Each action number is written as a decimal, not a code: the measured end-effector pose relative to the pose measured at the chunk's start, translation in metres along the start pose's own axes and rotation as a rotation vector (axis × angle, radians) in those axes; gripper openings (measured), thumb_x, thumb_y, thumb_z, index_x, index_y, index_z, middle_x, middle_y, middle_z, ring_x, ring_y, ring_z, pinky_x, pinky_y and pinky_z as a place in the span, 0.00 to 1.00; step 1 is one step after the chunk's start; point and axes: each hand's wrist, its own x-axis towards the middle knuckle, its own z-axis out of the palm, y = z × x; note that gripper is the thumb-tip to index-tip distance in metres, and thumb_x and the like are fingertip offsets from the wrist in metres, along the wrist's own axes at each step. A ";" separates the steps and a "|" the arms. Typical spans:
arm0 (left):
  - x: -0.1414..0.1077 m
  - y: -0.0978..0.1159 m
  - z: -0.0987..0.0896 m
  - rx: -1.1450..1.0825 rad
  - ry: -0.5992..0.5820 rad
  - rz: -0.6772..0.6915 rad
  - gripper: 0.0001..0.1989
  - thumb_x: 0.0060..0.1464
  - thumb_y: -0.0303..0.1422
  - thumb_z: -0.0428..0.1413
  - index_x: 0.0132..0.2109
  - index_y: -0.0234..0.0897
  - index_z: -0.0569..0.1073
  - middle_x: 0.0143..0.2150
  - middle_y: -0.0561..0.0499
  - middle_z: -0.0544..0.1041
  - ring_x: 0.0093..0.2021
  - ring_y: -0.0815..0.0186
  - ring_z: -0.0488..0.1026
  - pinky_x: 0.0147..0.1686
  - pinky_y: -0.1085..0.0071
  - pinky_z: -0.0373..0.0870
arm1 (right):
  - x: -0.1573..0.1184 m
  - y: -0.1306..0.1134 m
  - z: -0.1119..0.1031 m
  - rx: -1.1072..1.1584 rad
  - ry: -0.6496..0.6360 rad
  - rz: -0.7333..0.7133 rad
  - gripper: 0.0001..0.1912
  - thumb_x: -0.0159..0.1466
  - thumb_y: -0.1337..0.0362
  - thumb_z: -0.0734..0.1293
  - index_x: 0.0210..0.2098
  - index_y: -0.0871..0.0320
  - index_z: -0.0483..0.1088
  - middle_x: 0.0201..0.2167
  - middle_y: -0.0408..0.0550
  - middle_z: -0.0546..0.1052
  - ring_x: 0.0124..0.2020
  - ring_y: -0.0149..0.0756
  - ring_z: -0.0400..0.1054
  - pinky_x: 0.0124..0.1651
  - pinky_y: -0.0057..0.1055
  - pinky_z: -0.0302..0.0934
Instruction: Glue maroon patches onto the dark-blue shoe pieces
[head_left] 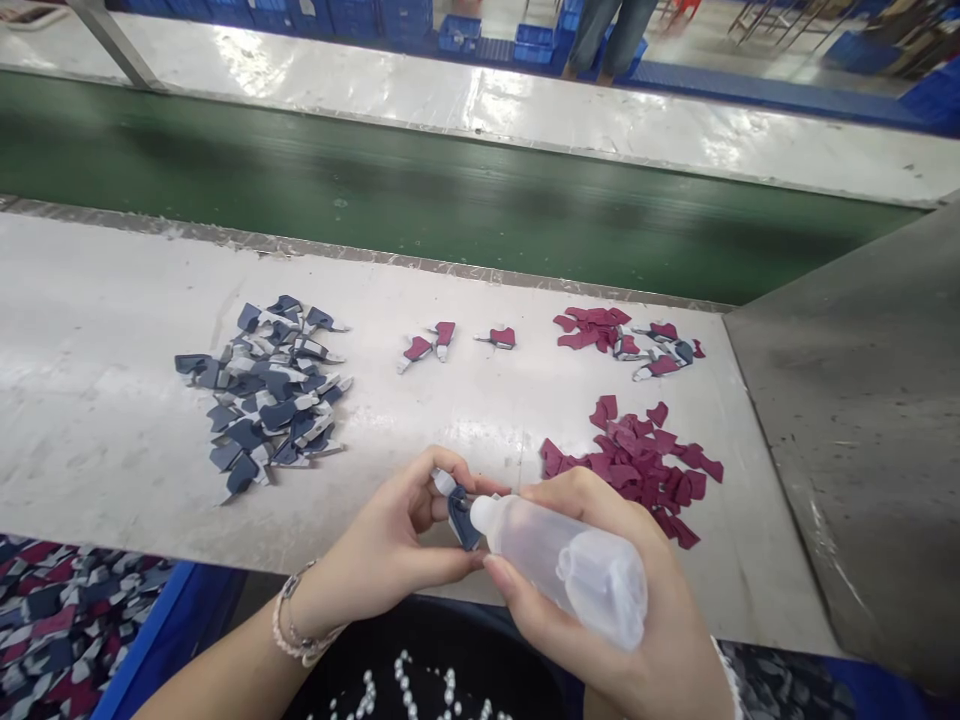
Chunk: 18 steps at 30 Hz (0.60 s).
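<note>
In my left hand [390, 535] is a small dark blue and light grey plastic part [463, 518], pinched between thumb and fingers. My right hand [622, 560] grips a translucent squeeze bottle [566, 560], tilted with its nozzle at the blue face of the part. Whether the tip touches the part I cannot tell. To the left lies a pile of blue and grey parts [274, 395]. Beyond my right hand are loose maroon pieces [637, 460]. Grey parts with maroon faces [501, 338] lie in the middle.
A second cluster of maroon pieces [592, 327] lies at the back right beside several assembled parts [664, 365]. Past the table runs a green conveyor belt [450, 200]. A metal panel [862, 420] bounds the right side. A blue bin [161, 640] of mixed parts stands lower left. A person's legs [611, 40] show behind.
</note>
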 end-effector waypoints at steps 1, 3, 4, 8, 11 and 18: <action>0.000 0.000 0.000 0.007 0.003 0.001 0.18 0.54 0.25 0.65 0.45 0.42 0.64 0.55 0.51 0.75 0.47 0.71 0.75 0.42 0.80 0.70 | 0.000 -0.001 0.000 -0.011 0.006 -0.004 0.08 0.60 0.65 0.71 0.38 0.52 0.70 0.29 0.38 0.75 0.26 0.31 0.71 0.27 0.26 0.64; -0.001 0.000 0.000 0.014 0.006 -0.001 0.18 0.55 0.26 0.64 0.45 0.43 0.64 0.54 0.52 0.76 0.47 0.71 0.75 0.42 0.80 0.70 | -0.001 -0.002 0.000 -0.031 0.024 -0.012 0.08 0.61 0.65 0.71 0.39 0.51 0.70 0.30 0.39 0.76 0.26 0.31 0.71 0.25 0.25 0.63; -0.001 -0.001 0.000 0.017 0.009 -0.004 0.18 0.55 0.26 0.64 0.45 0.43 0.64 0.54 0.52 0.76 0.47 0.71 0.75 0.42 0.80 0.70 | 0.000 -0.002 0.000 -0.040 0.030 -0.021 0.08 0.60 0.65 0.71 0.39 0.52 0.70 0.30 0.40 0.76 0.26 0.32 0.71 0.25 0.25 0.63; -0.002 -0.002 -0.001 0.023 0.026 -0.006 0.19 0.53 0.22 0.64 0.45 0.43 0.64 0.56 0.52 0.74 0.48 0.70 0.75 0.41 0.79 0.70 | 0.001 -0.005 0.002 -0.057 0.015 -0.072 0.08 0.59 0.65 0.72 0.37 0.53 0.69 0.28 0.39 0.75 0.24 0.31 0.71 0.27 0.26 0.64; -0.002 -0.002 -0.001 0.013 0.029 0.001 0.18 0.54 0.23 0.63 0.45 0.43 0.64 0.55 0.51 0.75 0.49 0.68 0.74 0.41 0.77 0.71 | 0.001 -0.005 0.002 -0.050 0.006 -0.037 0.07 0.60 0.64 0.71 0.36 0.53 0.69 0.28 0.40 0.75 0.24 0.32 0.70 0.25 0.26 0.63; -0.001 -0.001 0.000 0.035 0.049 -0.015 0.20 0.52 0.22 0.65 0.45 0.42 0.65 0.55 0.50 0.75 0.47 0.67 0.75 0.40 0.77 0.71 | 0.002 -0.007 0.000 -0.040 -0.053 -0.028 0.08 0.59 0.64 0.71 0.33 0.54 0.67 0.24 0.37 0.71 0.21 0.28 0.66 0.25 0.24 0.60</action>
